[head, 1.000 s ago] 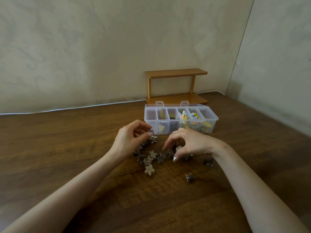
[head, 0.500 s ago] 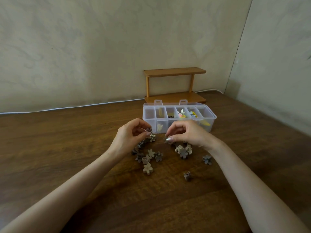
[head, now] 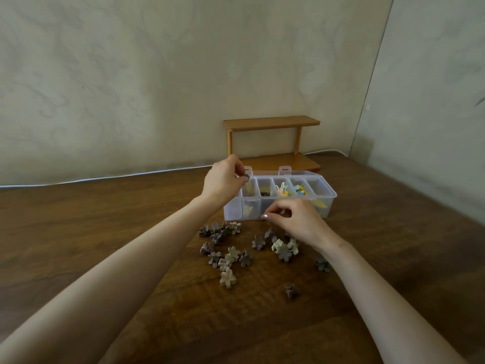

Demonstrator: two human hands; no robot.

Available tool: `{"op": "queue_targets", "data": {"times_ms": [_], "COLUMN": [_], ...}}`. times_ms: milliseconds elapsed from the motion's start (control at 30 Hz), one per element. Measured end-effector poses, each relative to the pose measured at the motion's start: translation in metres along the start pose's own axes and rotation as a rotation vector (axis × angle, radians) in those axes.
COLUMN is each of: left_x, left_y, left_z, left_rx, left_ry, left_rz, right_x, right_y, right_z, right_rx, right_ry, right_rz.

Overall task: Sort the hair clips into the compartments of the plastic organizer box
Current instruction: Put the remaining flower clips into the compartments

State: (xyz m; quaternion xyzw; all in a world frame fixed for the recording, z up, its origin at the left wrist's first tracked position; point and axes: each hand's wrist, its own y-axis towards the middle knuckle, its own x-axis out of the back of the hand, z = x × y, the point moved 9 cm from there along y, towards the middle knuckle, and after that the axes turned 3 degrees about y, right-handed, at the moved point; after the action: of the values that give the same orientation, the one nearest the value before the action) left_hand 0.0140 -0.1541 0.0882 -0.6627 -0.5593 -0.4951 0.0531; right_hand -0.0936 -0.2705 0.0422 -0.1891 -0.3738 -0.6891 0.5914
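Note:
The clear plastic organizer box [head: 331,206] stands open on the wooden table, its row of compartments holding yellow, dark and coloured clips. My left hand [head: 223,179] hovers over the box's left end and pinches a small dark flower clip [head: 246,176] above the left compartments. My right hand [head: 296,219] is low in front of the box with fingers curled together as if pinching something small; what it holds is hidden. Several brown, grey and beige flower hair clips [head: 231,254] lie scattered on the table in front of the box.
A small two-tier wooden shelf [head: 271,124] stands behind the box against the wall. A white cable [head: 105,177] runs along the table's back edge. One clip [head: 291,290] lies apart, nearer to me.
My left hand has lifted from the clip pile and moved up and right over the box's left end with a dark clip. My right hand rose slightly toward the box front.

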Motion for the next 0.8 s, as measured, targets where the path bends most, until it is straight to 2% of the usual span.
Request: {"op": "queue_targets", "data": {"times_ms": [133,267,400,467,600,667,733,800], "left_x": [-0.022,0.004,0.031,0.032,0.008,-0.003,-0.009,-0.007], "left_y": [0.008,-0.007,-0.038,-0.052,-0.077,-0.087,-0.09,-0.087], "left_z": [0.01,0.02,0.047,0.058,0.058,0.055,0.054,0.053], "left_rx": [0.016,-0.003,0.065,0.095,0.04,0.009,-0.016,-0.038], "left_ry": [0.042,0.03,0.027,0.022,0.023,0.016,0.039,0.072], "left_rz": [0.112,0.033,-0.004,0.099,0.489,0.608,0.625,0.55], "right_x": [-0.001,-0.002,-0.009,-0.011,-0.013,-0.014,-0.015,-0.016], "right_y": [0.0,0.001,0.002,0.001,-0.001,-0.002,-0.002,-0.002], "right_z": [0.001,0.004,0.006,0.008,0.01,0.009,0.007,0.007], "right_rx": [0.026,0.053,0.068,0.069,0.063,0.05,0.038,0.031], "right_ry": [-0.008,-0.032,-0.054,-0.053,-0.054,-0.045,-0.04,-0.047], "right_rz": [-0.01,-0.027,-0.024,-0.018,-0.009,0.001,0.011,0.014]}}
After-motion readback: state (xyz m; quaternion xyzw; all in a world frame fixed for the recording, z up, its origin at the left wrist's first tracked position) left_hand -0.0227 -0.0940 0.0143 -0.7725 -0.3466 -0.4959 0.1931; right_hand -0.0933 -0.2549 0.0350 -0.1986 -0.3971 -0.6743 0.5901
